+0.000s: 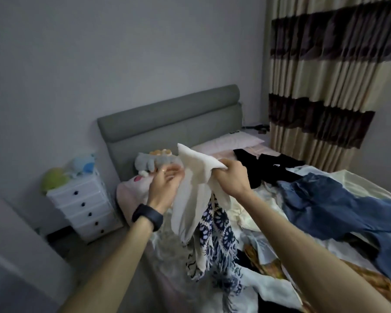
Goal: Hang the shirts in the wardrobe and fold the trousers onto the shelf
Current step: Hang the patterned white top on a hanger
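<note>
I hold a white garment [191, 177] up over the bed, and its blue-and-white patterned part [219, 236] hangs down from it. My right hand [231, 175] grips its top edge in a fist. My left hand [165, 181] is at the cloth's left edge with fingers curled toward it; whether it pinches the cloth is unclear. Blue jeans [339, 208] lie spread on the bed to the right. A black garment [269, 168] lies further back near the pillow.
The bed [359, 188] with a grey headboard [167, 123] carries mixed clothes and soft toys [149, 163]. A white drawer unit [86, 206] stands left of the bed. Striped curtains [325, 82] hang at the right. A white panel edge [20, 245] sits at lower left.
</note>
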